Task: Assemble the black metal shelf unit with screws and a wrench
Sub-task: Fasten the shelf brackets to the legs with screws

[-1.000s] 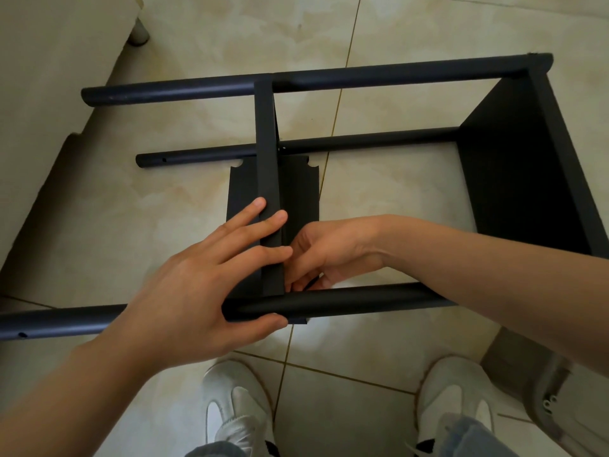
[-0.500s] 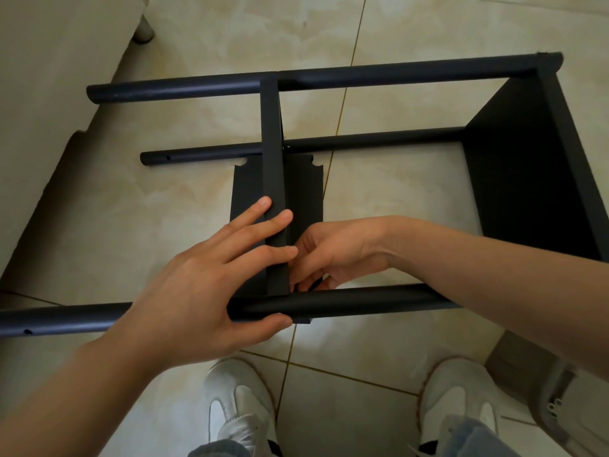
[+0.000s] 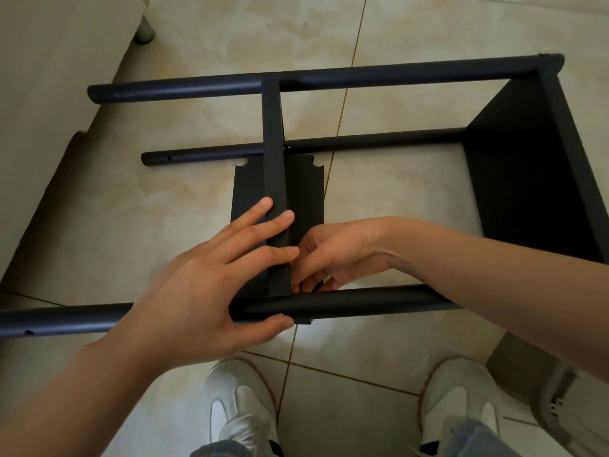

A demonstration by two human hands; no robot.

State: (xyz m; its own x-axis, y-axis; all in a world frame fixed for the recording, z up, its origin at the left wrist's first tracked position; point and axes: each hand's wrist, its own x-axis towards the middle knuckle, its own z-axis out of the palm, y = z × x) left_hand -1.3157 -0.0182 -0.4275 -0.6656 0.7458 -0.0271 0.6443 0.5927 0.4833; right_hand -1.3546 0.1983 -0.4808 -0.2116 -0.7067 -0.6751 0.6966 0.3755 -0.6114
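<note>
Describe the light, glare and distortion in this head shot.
Head view: soft, even light; faint sheen on the floor tiles at top; wide lens bows the near tube; the end panel is nearly featureless black; fingertips of the right hand sit in shadow.

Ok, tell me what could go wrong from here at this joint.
1. The right hand works with curled fingers in the corner between the shelf panel and the near tube. What it pinches is hidden; a small part could drop onto the tiled floor.
2. Only the left hand, fingers flat on the panel and thumb under the tube, steadies that joint. If it slips, the panel might shift and nip the right fingers.
</note>
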